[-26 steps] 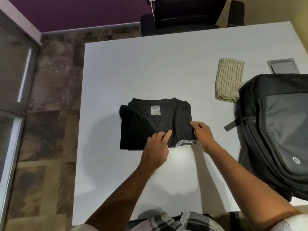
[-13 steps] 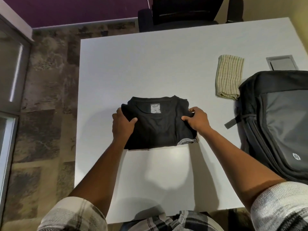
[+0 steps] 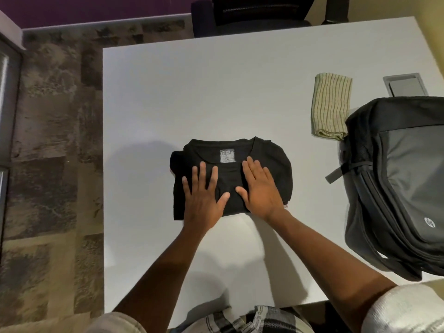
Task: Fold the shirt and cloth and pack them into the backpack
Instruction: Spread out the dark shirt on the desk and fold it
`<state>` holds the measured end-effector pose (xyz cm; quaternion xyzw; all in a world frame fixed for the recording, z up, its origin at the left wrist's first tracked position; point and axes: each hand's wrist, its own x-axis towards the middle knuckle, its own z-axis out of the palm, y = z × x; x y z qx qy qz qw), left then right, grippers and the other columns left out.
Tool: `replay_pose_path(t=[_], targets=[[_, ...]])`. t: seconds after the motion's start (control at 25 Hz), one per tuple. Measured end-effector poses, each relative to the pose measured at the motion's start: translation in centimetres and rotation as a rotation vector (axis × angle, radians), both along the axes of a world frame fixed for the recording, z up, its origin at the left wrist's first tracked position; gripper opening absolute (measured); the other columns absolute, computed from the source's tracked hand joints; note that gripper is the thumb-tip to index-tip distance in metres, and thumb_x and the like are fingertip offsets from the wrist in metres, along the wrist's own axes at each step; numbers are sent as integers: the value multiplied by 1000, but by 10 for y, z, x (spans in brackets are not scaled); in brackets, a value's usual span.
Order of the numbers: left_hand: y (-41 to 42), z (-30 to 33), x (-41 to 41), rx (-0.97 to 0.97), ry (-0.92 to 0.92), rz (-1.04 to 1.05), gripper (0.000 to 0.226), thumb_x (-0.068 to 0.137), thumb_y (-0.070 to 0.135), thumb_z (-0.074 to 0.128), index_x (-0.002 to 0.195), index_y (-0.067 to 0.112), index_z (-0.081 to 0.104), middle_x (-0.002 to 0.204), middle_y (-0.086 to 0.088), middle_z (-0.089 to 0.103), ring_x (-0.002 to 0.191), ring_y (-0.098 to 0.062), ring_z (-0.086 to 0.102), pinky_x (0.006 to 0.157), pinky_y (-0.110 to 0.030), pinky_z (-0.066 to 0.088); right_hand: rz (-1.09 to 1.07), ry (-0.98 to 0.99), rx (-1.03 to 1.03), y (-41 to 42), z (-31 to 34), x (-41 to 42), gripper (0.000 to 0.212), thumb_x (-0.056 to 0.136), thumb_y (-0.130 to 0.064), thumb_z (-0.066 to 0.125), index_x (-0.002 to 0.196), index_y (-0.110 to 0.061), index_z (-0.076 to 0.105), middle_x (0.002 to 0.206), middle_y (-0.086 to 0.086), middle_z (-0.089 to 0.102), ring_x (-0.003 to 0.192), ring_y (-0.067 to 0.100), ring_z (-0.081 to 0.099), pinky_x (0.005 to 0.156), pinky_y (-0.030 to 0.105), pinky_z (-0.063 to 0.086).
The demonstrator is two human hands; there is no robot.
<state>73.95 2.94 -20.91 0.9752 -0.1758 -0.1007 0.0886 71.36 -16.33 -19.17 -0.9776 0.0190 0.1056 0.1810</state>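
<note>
- Both hands have left the shirt's [image 3: 269, 155] side edges; left hand [image 3: 204, 200] and right hand [image 3: 260, 188] now lie flat on top, fingers straight, gripping nothing.
- Shirt's a black folded rectangle mid-table [image 3: 192, 92], long axis left-right, collar and grey label on the far edge.
- Striped folded cloth [image 3: 331, 106] sits far-right of the shirt, touching the backpack [image 3: 408, 179].
</note>
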Motion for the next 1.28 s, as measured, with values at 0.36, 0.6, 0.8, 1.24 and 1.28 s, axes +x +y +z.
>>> replay_pose_path(t=[0.36, 0.6, 0.8, 1.24, 1.28], targets=[[18, -5, -1, -82, 9, 105, 81, 95, 65, 32, 159, 18, 17, 168, -10, 9, 155, -30, 4, 120, -56, 6, -247, 83, -150, -23, -11, 2, 74, 102, -56, 26, 158, -9, 18, 166, 12, 17, 153, 32, 13, 124, 46, 10], [36, 15, 38, -401, 57, 600, 60, 94, 48, 59, 142, 13, 45, 140, -11, 53, 126, -30, 52, 102, -46, 45, -611, -9, 13, -48, 14, 21, 52, 94, -41, 60, 135, -9, 49, 125, 16, 58, 116, 41, 48, 96, 49, 38], [36, 28, 71, -461, 193, 776, 21, 95, 29, 64, 108, 13, 63, 109, -7, 67, 98, -24, 64, 80, -27, 47, -598, -16, 99, -53, 11, 35, 17, 95, -25, 58, 106, -14, 63, 106, 10, 65, 103, 35, 53, 86, 44, 43], [40, 59, 61, -670, 143, 860, 11, 102, 23, 53, 101, 12, 49, 92, -2, 58, 82, -21, 56, 74, -31, 43, -778, -66, 627, -70, 29, 44, 12, 97, -9, 47, 91, -14, 56, 90, 0, 61, 84, 18, 54, 72, 26, 42], [41, 61, 60, -711, 139, 837, 11, 101, 23, 54, 101, 12, 50, 93, -1, 59, 83, -20, 56, 74, -30, 43, -795, -61, 655, -73, 28, 45, 14, 97, -10, 47, 89, -16, 56, 91, 0, 62, 85, 18, 55, 73, 27, 43]])
